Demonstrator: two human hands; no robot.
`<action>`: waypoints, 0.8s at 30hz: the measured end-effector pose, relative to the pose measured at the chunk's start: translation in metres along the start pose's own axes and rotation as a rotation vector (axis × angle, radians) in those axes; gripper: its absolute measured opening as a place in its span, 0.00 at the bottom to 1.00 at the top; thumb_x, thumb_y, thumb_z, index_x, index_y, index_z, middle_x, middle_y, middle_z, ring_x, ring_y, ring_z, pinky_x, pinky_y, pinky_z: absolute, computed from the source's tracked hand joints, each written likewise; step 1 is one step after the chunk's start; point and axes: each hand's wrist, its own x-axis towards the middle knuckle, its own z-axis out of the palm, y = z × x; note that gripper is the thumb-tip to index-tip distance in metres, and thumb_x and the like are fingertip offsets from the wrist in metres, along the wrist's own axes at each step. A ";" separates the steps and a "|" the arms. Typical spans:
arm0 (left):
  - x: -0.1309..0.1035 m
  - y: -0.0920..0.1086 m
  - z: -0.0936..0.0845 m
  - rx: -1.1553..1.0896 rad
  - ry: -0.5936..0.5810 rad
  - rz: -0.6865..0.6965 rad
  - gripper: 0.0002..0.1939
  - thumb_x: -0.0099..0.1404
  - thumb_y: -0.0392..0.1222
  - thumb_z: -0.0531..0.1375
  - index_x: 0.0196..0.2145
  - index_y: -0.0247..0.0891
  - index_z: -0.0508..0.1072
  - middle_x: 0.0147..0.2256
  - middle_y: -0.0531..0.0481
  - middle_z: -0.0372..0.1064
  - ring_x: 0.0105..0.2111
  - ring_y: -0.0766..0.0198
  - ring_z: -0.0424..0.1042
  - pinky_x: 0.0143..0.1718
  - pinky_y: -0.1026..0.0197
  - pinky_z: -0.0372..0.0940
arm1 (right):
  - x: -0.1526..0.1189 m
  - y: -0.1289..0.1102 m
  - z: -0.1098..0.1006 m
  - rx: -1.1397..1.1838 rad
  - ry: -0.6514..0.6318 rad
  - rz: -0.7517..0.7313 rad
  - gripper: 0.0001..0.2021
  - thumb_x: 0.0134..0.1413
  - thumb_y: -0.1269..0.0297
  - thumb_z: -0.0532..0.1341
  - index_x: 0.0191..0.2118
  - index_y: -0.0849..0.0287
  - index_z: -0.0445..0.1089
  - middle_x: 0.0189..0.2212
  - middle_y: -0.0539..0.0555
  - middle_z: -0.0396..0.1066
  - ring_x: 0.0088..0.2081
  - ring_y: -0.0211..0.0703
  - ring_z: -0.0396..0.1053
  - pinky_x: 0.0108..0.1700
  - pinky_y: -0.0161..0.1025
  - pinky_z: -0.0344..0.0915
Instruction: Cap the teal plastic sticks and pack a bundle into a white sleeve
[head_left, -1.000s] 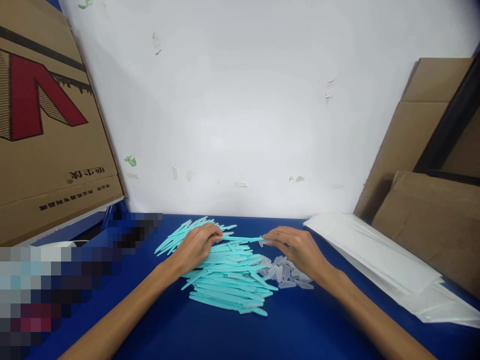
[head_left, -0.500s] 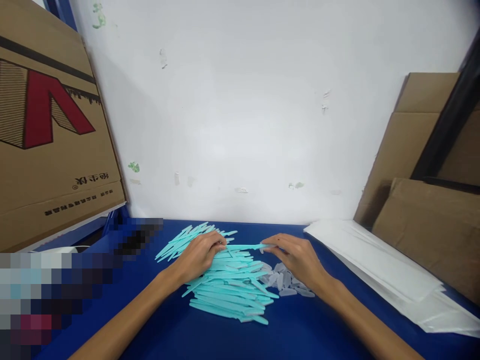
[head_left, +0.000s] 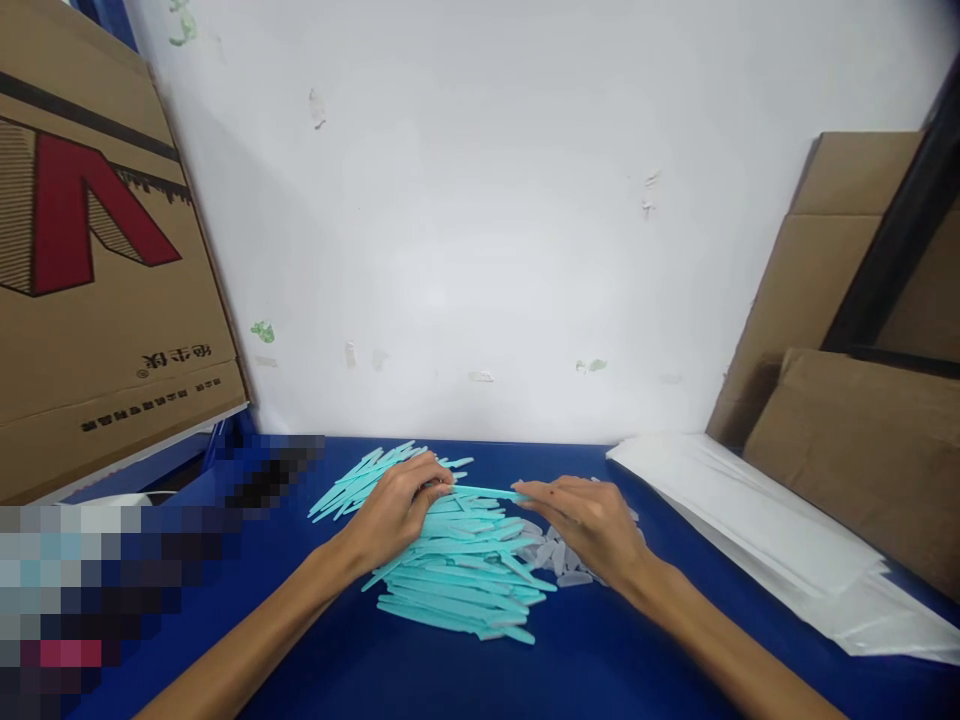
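A thin turquoise stick [head_left: 486,492] is stretched level between my two hands. My left hand [head_left: 409,500] pinches its left end, above a pile of similar turquoise sticks [head_left: 457,580]. At its right end, the fingers of my right hand [head_left: 585,515] are closed on the tip. Small translucent caps [head_left: 551,552] lie in a heap under and beside my right hand, partly hidden by it. More turquoise sticks [head_left: 360,480] fan out behind my left hand.
The blue table [head_left: 315,660] meets a white wall. White flat bags [head_left: 757,510] lie at the right, near brown cardboard [head_left: 862,450]. A large printed carton [head_left: 150,320] stands at the left, above a pixelated area.
My right hand has shifted slightly down and its fingers sit closer around the stick's right end. My left hand keeps its grip. The view has moved a little.
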 end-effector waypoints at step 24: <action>0.002 -0.054 -0.018 0.671 -0.049 -0.317 0.12 0.68 0.36 0.53 0.33 0.38 0.77 0.29 0.43 0.74 0.32 0.51 0.73 0.33 0.56 0.61 | -0.001 0.007 0.002 0.099 -0.538 0.323 0.26 0.72 0.50 0.40 0.61 0.53 0.67 0.61 0.54 0.67 0.63 0.53 0.59 0.65 0.53 0.52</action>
